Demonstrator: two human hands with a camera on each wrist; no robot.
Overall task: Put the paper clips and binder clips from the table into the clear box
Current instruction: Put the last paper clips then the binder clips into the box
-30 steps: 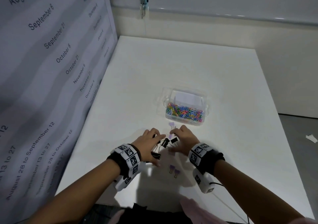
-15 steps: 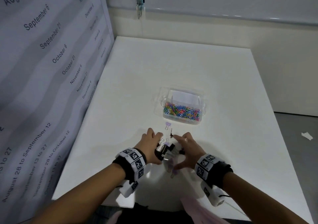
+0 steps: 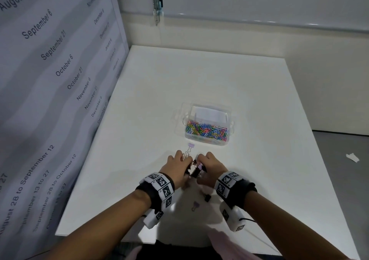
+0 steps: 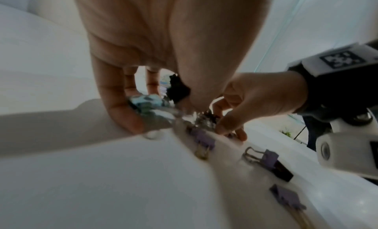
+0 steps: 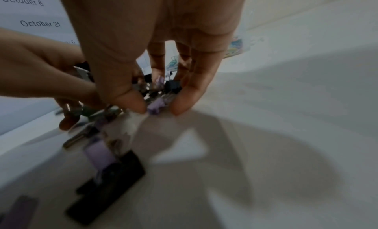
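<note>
Matte white and smooth, the counter [image 3: 249, 92] fills the middle of the head view, and low in the centre of that frame the two hands meet over a heap of binder clips [image 3: 195, 169]. In that heap, black and lilac folded-metal bodies are tangled with shiny wire handles. The left hand [image 3: 176, 171] curls its fingers round the heap's left side, and the right hand [image 3: 211, 169] curls round its right; in the right wrist view the thumb and fingertips [image 5: 184, 103] pinch a small lilac clip [image 5: 156, 106] against the surface. Motion blur makes it hard to say how many clips each hand really has hold of. Just above the knuckles lies a loose lilac binder clip [image 3: 190, 146] with thin wire loops. Below the hands, between the wrists, lie another lilac clip [image 3: 195, 205] and a black one [image 3: 207, 197]. Higher, at centre right of the frame, stands the clear box [image 3: 207, 112], a rounded rectangular tub of glossy plastic, its bottom covered by bright paper clips [image 3: 205, 132] in many colours. Along the left edge hangs a pale banner [image 3: 50, 80] printed with dates.
</note>
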